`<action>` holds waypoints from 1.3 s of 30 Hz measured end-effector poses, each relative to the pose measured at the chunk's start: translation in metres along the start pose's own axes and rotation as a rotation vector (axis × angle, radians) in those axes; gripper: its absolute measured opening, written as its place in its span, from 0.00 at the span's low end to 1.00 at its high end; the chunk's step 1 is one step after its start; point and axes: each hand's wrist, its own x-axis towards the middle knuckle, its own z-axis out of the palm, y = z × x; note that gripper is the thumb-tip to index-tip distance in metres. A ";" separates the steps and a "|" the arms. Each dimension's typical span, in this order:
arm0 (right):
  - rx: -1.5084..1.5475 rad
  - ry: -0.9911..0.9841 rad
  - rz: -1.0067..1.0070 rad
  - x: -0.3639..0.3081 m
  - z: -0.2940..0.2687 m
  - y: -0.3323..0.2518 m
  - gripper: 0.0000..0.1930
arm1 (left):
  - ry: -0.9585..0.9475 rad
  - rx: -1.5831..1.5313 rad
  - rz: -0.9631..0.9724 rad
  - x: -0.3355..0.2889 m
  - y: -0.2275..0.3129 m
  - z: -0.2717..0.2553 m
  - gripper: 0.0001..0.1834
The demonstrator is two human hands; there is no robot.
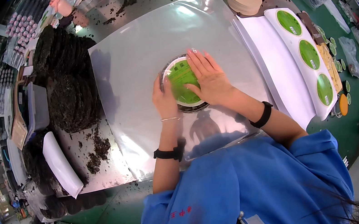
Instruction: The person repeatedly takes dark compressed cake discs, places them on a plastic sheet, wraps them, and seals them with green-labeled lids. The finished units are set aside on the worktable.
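Observation:
A flat round pack of dark dried seaweed (192, 107) with a large green label (181, 82) rests near the middle of the clear plastic sheets. My right hand (209, 78) lies flat over the label's right side, fingers stretched out and pointing away from me. Along the pack's left edge is my left hand (164, 99), its fingers partly smeared by motion, so their grip cannot be made out. The stacked clear plastic sheets (134, 54) spread under the pack and both hands.
Stacks of dark dried seaweed rounds (72, 99) stand on the left, with crumbs around them. White paper (269, 62) and a strip of green round labels (309, 54) lie to the right. Beige discs (244, 0) are piled at the far right. A curled white sheet (61, 165) sits near left.

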 end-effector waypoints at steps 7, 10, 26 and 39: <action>0.648 0.216 0.229 -0.008 0.006 0.015 0.38 | -0.221 -0.673 -0.247 -0.004 0.008 -0.021 0.22; 1.160 0.244 0.394 -0.005 0.015 0.025 0.37 | -0.314 -0.820 -0.352 -0.003 -0.004 -0.024 0.23; 1.744 0.608 0.419 -0.029 -0.125 0.177 0.40 | 0.122 0.140 0.422 -0.019 0.003 -0.030 0.26; 0.270 -0.424 -0.440 -0.137 -0.061 0.105 0.41 | -0.473 0.610 0.810 -0.067 0.041 -0.006 0.11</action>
